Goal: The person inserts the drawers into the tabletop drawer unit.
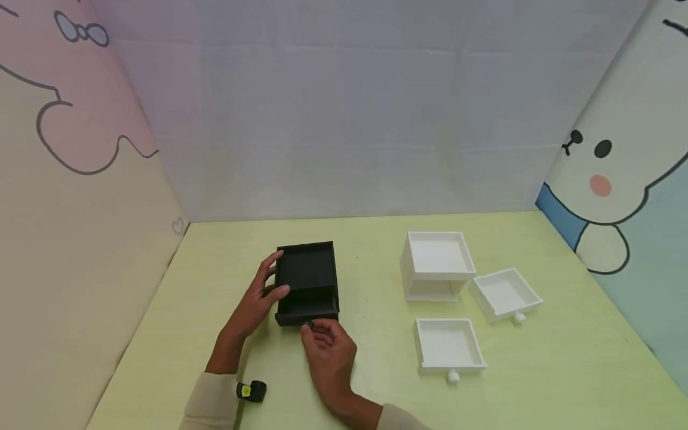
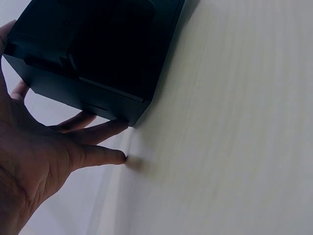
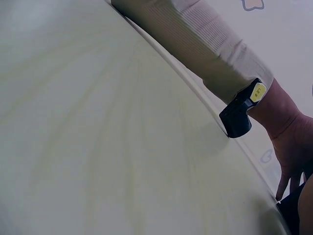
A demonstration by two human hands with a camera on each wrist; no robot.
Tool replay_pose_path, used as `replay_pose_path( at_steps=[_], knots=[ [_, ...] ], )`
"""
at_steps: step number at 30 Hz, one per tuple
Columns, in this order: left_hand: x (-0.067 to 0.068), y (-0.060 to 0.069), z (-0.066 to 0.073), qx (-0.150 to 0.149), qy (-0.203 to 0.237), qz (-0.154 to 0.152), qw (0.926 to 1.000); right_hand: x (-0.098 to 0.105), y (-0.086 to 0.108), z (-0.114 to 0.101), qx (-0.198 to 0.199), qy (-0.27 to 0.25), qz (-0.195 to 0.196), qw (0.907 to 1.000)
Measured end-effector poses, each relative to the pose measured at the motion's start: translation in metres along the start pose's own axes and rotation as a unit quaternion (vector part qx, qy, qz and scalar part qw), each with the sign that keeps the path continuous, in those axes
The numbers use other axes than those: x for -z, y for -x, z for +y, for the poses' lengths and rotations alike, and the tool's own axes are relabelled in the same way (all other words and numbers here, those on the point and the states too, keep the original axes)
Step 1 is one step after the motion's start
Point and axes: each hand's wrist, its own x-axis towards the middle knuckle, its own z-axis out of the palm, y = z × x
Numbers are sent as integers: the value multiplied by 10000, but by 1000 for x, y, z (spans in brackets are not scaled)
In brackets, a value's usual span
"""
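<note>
A black box [image 1: 306, 266] stands on the table, with its black drawer [image 1: 307, 306] pulled partway out toward the front. My left hand [image 1: 255, 306] holds the box at its left side, thumb and index finger over the top edge. In the left wrist view, other fingers of the left hand [image 2: 44, 156] lie along the box's side [image 2: 73, 98]. At the drawer's front, my right hand [image 1: 331, 355] pinches a small black knob [image 1: 307, 324], mostly hidden by the fingertips. The right wrist view shows only a dark corner of the box [image 3: 291, 210].
On the right stands a white box [image 1: 438, 254] with an open slot in front. Two white drawers with round knobs lie near it, one drawer [image 1: 507, 294] to its right and another drawer [image 1: 450, 343] before it. Patterned walls [image 1: 64, 239] enclose the table.
</note>
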Motion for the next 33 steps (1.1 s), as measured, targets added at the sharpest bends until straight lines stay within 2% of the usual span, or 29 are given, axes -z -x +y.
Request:
replay_pose_path(
  at_steps=[7,12,19,22,28,33],
  knots=[
    [1,0,0,58,7,28,10000,-2,-4,3,275,131,134,9994],
    [1,1,2,86,9,19,10000,-3,-6,1,259,235,208,9992],
    [1,1,5,117,-4,26,9999,-5,-6,-32,198,147,211,9995],
    [2,1,5,121,-21,27,9999,-6,-6,-38,166,90,209,9996],
    [2,0,4,103,27,40,9999,-7,-7,-39,275,112,229,9993],
    [2,-1,3,98,64,35,9999,-6,-11,-25,405,289,190,9986]
  ],
)
